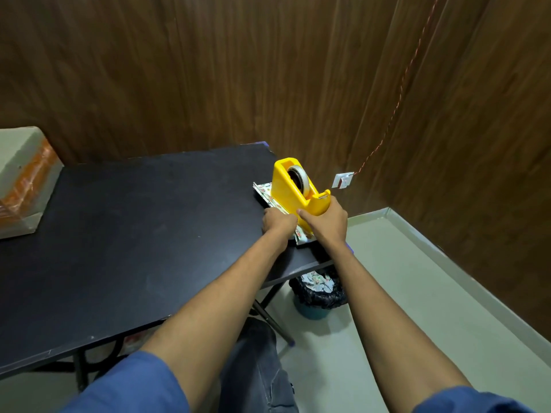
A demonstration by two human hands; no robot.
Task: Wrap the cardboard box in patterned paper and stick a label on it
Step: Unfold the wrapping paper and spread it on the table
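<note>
A yellow tape dispenser (293, 186) with a roll of tape stands on a stack of patterned paper (264, 190) at the right edge of the black table (134, 234). My right hand (326, 222) grips the dispenser's near end, thumb on its left side. My left hand (277, 220) pinches the near edge of the patterned paper beside the dispenser. A large cardboard box (21, 183) with orange tape sits at the table's far left, partly cut off by the frame.
Under the table's right corner stands a bin (316, 296) lined with a black bag, holding crumpled patterned paper. Brown wooden walls close in behind and to the right. A wall socket (343, 180) with a red cord sits low on the wall.
</note>
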